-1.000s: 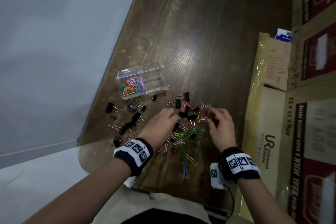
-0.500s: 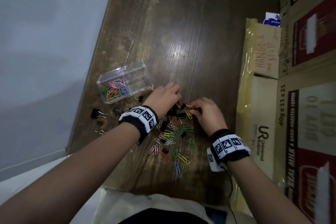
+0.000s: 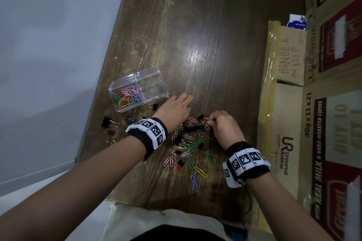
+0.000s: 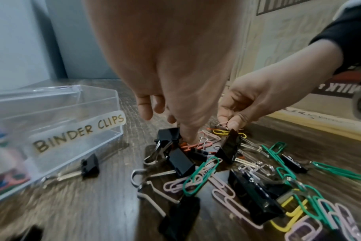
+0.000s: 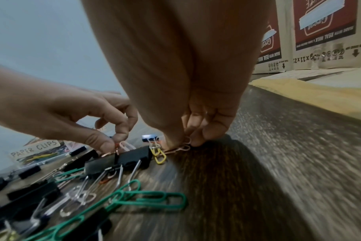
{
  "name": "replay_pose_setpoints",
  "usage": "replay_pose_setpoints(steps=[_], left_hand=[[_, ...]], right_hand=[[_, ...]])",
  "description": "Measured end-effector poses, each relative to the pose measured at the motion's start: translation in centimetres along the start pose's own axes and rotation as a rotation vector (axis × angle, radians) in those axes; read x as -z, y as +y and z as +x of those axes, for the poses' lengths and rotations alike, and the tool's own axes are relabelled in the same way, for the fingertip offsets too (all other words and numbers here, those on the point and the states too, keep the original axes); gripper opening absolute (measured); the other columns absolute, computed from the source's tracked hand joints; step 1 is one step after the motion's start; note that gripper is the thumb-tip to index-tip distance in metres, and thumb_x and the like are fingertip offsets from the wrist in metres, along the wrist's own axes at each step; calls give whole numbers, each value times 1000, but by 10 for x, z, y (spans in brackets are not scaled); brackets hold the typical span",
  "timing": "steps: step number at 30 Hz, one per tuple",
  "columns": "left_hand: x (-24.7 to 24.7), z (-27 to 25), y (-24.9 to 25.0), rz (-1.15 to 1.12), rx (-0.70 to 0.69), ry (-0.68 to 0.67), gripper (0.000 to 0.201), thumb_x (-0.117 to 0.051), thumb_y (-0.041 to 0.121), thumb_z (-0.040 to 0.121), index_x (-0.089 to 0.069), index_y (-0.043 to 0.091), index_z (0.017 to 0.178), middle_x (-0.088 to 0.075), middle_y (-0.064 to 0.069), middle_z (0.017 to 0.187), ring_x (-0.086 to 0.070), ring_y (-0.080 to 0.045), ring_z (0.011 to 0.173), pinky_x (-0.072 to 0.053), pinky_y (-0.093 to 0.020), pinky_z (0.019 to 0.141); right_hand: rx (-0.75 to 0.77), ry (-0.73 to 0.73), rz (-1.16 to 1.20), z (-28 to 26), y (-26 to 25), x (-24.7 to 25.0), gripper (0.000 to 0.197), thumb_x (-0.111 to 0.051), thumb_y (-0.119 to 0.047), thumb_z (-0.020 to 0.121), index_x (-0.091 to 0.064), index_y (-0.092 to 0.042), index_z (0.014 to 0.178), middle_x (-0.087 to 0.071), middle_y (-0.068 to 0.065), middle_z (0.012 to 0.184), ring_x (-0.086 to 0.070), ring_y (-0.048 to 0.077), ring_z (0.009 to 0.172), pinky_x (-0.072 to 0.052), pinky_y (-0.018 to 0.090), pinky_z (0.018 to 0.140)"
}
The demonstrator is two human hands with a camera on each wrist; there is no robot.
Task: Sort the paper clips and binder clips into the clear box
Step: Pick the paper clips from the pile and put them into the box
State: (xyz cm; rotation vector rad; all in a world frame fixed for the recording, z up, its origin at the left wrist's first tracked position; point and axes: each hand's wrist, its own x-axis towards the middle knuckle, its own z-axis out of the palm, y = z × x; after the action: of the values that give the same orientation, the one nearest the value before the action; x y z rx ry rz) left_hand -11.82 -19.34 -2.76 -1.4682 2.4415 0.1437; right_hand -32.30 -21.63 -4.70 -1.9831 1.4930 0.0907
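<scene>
Now both hands have closed in on the pile: right hand [image 3: 225, 125] pinches pink paper clips [image 5: 183, 146], left hand [image 3: 174, 109] apparently pinches another; sorting continues.

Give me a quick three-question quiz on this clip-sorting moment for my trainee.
1. True or false: the clear box already has binder clips in its BINDER CLIPS compartment.
2. What is the right hand pinching? A: a black binder clip. B: paper clips. C: nothing.
3. Fill in: the label on the compartment that holds the coloured paper clips reads ___.

Key: 1 false, that compartment looks empty. 2 B. 3 PAPER CLIPS.
</scene>
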Motion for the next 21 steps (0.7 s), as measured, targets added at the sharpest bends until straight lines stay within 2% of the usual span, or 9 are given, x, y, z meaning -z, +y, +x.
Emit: replay_pose_setpoints(steps=[2, 5, 7, 9, 11, 13, 15, 17, 21], left_hand=[[-6, -7, -2, -140, 72, 80, 18, -64, 32, 90, -65, 15, 97, -49, -6, 118, -39, -22, 105, -45, -34, 82], [-7, -22, -1, -503, 226, 199, 17, -62, 36, 92, -63, 19, 91, -54, 3, 100, -39, -14, 95, -42, -29, 82], [-6, -33, 2, -755, 335, 214, 13, -59, 38, 94, -58, 26, 89, -56, 8, 94, -39, -10, 92, -36, -21, 76], [-4, -45, 4, -963, 437, 191, 11, -58, 38, 95, -55, 30, 88, -59, 7, 91, -46, -8, 86, -32, -16, 67], [-3, -54, 5, -1108, 518, 208, 9, -61, 33, 95, -59, 26, 89, -63, 6, 86, -53, -4, 80, -33, -15, 63], [-3, -64, 2, -1228, 604, 265, 8, -66, 27, 93, -62, 23, 87, -68, 7, 82, -60, -3, 77, -40, -13, 63], [1, -76, -6, -1277, 699, 350, 7, -69, 25, 91, -64, 23, 86, -69, 6, 80, -64, -6, 76, -42, -10, 63], [6, -91, -21, -1243, 773, 433, 6, -68, 22, 91, -64, 21, 87, -68, 6, 80, -63, -6, 74, -42, -7, 61], [8, -117, -62, -1003, 852, 498, 4, -66, 23, 93, -67, 21, 89, -67, 12, 77, -61, 3, 70, -48, -12, 64]], right_hand=[[0, 19, 24, -4, 0, -3, 10, -58, -18, 98, -66, -11, 99, -57, 3, 95, -55, 22, 87, -47, 37, 77], [-1, 51, 67, -10, 1, -6, 12, -57, -18, 99, -67, -10, 100, -57, 4, 96, -57, 23, 86, -48, 36, 77], [-12, 60, 111, -13, -1, -6, 11, -59, -17, 98, -68, -11, 100, -58, 2, 95, -57, 19, 86, -48, 31, 78], [-40, 52, 150, -16, -4, -4, 11, -61, -18, 98, -69, -13, 101, -59, 1, 96, -57, 15, 87, -48, 27, 81], [-82, 12, 194, -17, -10, 1, 11, -62, -19, 97, -71, -14, 101, -62, -1, 95, -59, 12, 85, -45, 20, 77], [-111, -57, 261, -18, -21, 6, 11, -62, -22, 97, -71, -17, 100, -66, -4, 92, -59, 5, 81, -41, 13, 66], [-92, -91, 329, -18, -39, 11, 10, -62, -26, 98, -71, -21, 98, -67, -9, 90, -59, -2, 81, -39, 12, 65], [-44, -77, 379, -14, -64, 14, 9, -62, -27, 97, -70, -23, 95, -67, -12, 89, -60, -2, 81, -40, 11, 66], [86, -67, 389, 5, -126, 7, 11, -63, -28, 97, -72, -22, 98, -67, -11, 89, -60, -2, 79, -42, 6, 64]])
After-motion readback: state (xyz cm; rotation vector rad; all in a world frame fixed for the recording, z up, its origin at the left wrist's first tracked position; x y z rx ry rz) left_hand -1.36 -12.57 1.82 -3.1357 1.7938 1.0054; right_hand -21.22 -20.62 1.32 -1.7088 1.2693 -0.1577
